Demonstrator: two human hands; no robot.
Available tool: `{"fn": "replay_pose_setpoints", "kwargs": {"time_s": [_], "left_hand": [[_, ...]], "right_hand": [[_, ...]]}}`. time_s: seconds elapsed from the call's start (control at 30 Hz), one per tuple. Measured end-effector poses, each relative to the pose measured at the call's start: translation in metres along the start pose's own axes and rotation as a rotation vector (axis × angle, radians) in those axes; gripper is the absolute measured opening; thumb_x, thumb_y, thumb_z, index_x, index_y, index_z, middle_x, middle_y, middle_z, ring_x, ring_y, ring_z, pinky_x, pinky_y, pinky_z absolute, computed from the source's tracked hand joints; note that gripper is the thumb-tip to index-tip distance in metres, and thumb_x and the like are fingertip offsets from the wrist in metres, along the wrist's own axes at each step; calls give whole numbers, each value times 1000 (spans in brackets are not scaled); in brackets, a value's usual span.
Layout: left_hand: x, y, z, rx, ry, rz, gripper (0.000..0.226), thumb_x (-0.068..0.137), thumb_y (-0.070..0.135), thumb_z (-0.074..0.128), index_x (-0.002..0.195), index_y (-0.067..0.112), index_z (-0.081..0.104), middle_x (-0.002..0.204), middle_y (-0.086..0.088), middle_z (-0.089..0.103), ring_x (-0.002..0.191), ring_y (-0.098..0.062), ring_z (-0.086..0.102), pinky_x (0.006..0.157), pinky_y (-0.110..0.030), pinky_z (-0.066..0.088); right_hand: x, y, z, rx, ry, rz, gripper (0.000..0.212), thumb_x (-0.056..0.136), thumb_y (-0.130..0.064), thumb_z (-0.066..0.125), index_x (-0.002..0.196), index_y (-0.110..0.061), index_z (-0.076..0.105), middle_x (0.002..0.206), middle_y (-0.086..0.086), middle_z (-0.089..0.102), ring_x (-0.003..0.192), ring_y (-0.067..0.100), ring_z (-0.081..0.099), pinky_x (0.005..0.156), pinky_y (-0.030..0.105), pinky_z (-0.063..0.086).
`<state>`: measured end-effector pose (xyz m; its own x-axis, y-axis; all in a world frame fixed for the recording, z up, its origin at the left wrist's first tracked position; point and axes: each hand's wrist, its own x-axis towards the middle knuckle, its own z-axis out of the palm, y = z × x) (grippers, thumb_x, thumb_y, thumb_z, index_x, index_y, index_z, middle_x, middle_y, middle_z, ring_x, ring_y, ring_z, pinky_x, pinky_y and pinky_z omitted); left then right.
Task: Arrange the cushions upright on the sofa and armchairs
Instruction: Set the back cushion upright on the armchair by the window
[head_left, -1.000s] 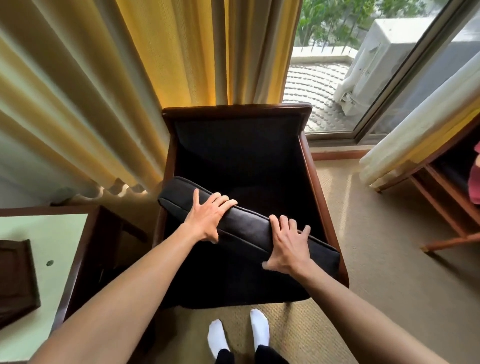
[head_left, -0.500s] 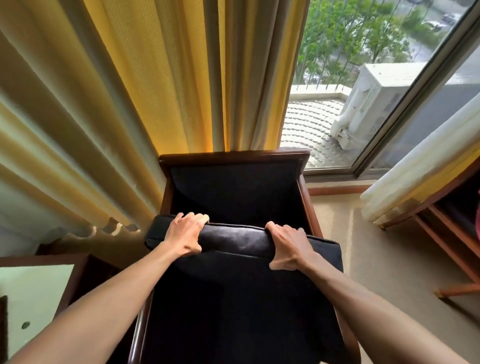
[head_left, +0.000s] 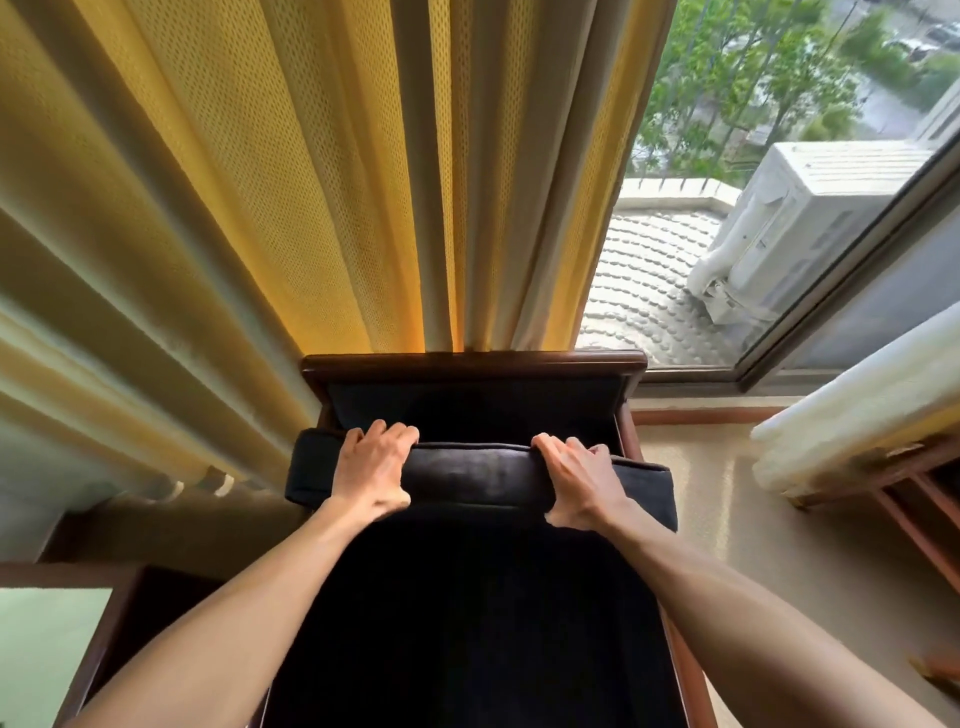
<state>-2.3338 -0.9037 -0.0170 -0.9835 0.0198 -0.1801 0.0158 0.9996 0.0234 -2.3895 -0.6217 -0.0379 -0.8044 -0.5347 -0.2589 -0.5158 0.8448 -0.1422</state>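
Observation:
A black leather cushion (head_left: 470, 473) stands nearly upright over the seat of a dark wooden armchair (head_left: 472, 361). Its top edge runs left to right across the middle of the view, a little in front of the chair's black backrest. My left hand (head_left: 373, 470) grips the top edge near its left end, fingers curled over the far side. My right hand (head_left: 579, 480) grips the same edge near its right end. The cushion's broad black face hangs down towards me and hides the seat.
Yellow curtains (head_left: 322, 171) hang right behind and left of the chair. A glass-topped side table (head_left: 47, 639) stands at the lower left. A window (head_left: 769, 171) lies to the right, a rolled pale curtain (head_left: 857, 405) and another wooden chair frame (head_left: 914, 499) below it. Beige carpet (head_left: 737, 525) covers the floor.
Both hands have lifted the cushion from lying tilted across the seat to standing nearly upright, closer to the backrest. The view has tipped up towards the curtains and window.

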Motion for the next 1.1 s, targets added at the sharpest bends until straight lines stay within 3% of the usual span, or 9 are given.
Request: {"fn": "replay_pose_setpoints", "kwargs": {"time_s": [0.23, 0.33, 0.47, 0.6, 0.77, 0.9, 1.03, 1.1], "left_hand": [[7, -22, 38, 10, -86, -77, 70, 62, 18, 70, 128, 23, 47, 123, 2, 55, 116, -24, 48, 98, -42, 41], [24, -33, 42, 26, -112, -56, 82, 62, 25, 77, 136, 23, 41, 130, -2, 50, 122, -26, 47, 106, -44, 38], [42, -36, 45, 6, -186, -70, 114, 67, 32, 82, 154, 22, 9, 154, -4, 25, 146, -29, 20, 118, -57, 15], [50, -37, 56, 11, -195, -83, 124, 72, 33, 80, 154, 25, -12, 160, -6, 10, 151, -28, 2, 119, -59, 6], [75, -40, 57, -18, -174, -114, 122, 75, 41, 79, 154, 26, -13, 162, -5, 9, 151, -28, 1, 119, -59, 7], [76, -42, 65, 18, -92, -115, 127, 71, 40, 83, 154, 29, -13, 163, -8, 4, 151, -30, -2, 117, -59, 9], [67, -43, 80, 62, 56, -190, 116, 60, 43, 89, 153, 26, 22, 151, -12, 32, 144, -35, 27, 113, -65, 22], [67, -43, 85, 67, 64, -187, 108, 64, 44, 86, 152, 25, 27, 150, -8, 38, 143, -33, 31, 113, -66, 21]], "right_hand": [[29, -9, 23, -20, 26, -51, 82, 59, -30, 76, 131, -24, 37, 121, -3, 56, 109, 23, 53, 92, 45, 37], [30, 3, 27, -39, 121, -39, 96, 57, -41, 77, 142, -21, 36, 138, 3, 48, 125, 25, 48, 106, 50, 30], [16, 33, 40, -117, 234, 57, 104, 68, -54, 75, 154, -18, 28, 159, 14, 29, 149, 31, 25, 114, 67, 11], [34, 45, 36, -136, 144, 101, 106, 71, -52, 79, 156, -20, 24, 163, 12, 22, 151, 30, 16, 112, 71, 17], [72, 52, 25, -107, 51, 149, 97, 88, -49, 63, 158, -26, 1, 167, 4, -2, 153, 23, -8, 116, 68, 5], [69, 48, 32, -91, 79, 165, 96, 87, -51, 63, 158, -26, 3, 167, 4, -1, 153, 23, -6, 116, 68, 6], [79, 54, 28, -99, 32, 161, 95, 90, -51, 58, 157, -27, -3, 166, 3, -7, 153, 22, -10, 116, 68, 4], [86, 55, 26, -105, -6, 168, 94, 91, -52, 56, 157, -27, -6, 166, 2, -8, 152, 22, -12, 116, 68, 3]]}}
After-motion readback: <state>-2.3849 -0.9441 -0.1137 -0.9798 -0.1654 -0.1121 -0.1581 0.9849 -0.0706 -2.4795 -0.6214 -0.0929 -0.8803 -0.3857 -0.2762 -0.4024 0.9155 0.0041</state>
